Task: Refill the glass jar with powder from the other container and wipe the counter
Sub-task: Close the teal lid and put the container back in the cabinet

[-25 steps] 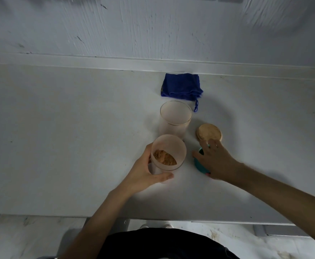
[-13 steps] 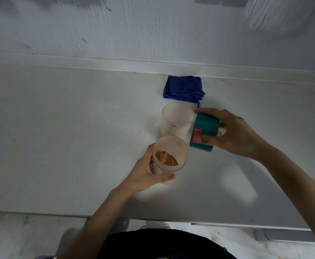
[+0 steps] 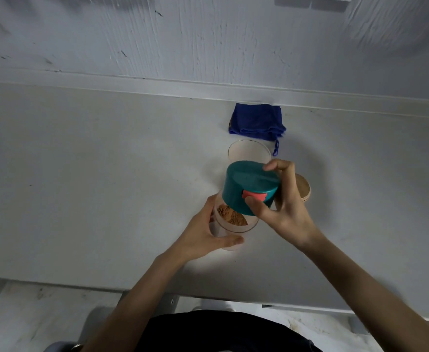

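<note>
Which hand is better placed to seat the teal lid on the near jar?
Right: the right hand already grips the teal lid above the near jar, which the left hand steadies.

text: none legible | labels: none | numbers: none | signs: none

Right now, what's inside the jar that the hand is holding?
Brown powder lies low inside the near jar, held by the left hand. The teal lid in the right hand covers part of its opening.
</note>
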The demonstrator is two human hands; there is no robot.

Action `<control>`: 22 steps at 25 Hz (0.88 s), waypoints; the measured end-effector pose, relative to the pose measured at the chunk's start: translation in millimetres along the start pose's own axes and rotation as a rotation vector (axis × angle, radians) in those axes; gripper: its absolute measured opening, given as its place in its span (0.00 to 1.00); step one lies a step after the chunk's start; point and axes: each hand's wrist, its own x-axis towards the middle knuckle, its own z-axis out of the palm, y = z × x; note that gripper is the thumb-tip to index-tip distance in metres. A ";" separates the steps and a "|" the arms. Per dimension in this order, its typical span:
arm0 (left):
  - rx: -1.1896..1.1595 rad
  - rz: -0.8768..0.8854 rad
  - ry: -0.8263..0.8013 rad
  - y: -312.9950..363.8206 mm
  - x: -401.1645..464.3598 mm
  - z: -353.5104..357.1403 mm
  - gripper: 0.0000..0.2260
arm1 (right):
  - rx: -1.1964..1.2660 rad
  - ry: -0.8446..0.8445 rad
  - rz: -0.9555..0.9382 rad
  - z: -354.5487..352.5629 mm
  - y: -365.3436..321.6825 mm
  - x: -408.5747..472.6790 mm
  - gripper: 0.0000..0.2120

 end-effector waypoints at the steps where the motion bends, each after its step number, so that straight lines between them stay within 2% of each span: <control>1: 0.000 0.006 -0.004 0.3 -0.1 0.0 0.29 | -0.030 -0.002 -0.007 -0.8 0.9 -0.4 0.23; 3: -0.008 0.010 -0.011 0.3 -0.3 -0.4 0.30 | -0.115 0.009 -0.023 -2.7 3.8 0.0 0.25; 10: -0.003 0.021 -0.005 -1.8 0.7 -0.8 0.31 | -0.293 0.025 -0.089 -3.7 11.4 -3.6 0.23; 22: 0.027 0.009 0.004 -2.7 1.5 -0.4 0.31 | -0.353 -0.058 -0.283 -12.9 12.1 3.9 0.20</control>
